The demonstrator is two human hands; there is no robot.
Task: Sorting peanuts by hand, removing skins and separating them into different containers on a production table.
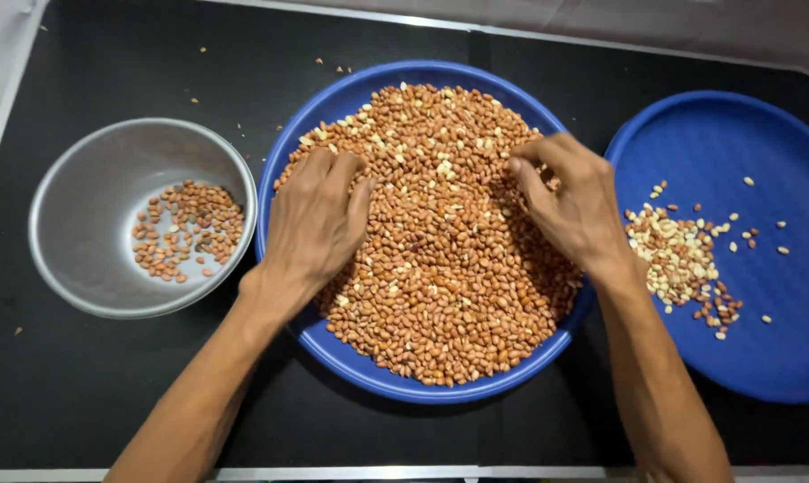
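Note:
A big blue round tray (308,121) in the middle holds a heap of red-brown peanuts (444,268) with some pale skinless ones mixed in. My left hand (315,219) lies on the left side of the heap, fingers curled down into the nuts. My right hand (570,201) rests on the right side of the heap, its fingers bent and pinched among the nuts near the top. Whether either hand holds nuts is hidden under the fingers.
A grey metal bowl (82,170) at the left holds a small patch of red-brown peanuts (188,230). A second blue tray (762,161) at the right holds a small pile of mostly pale peanuts (677,255). All stand on a black tabletop (109,394) with a few stray bits.

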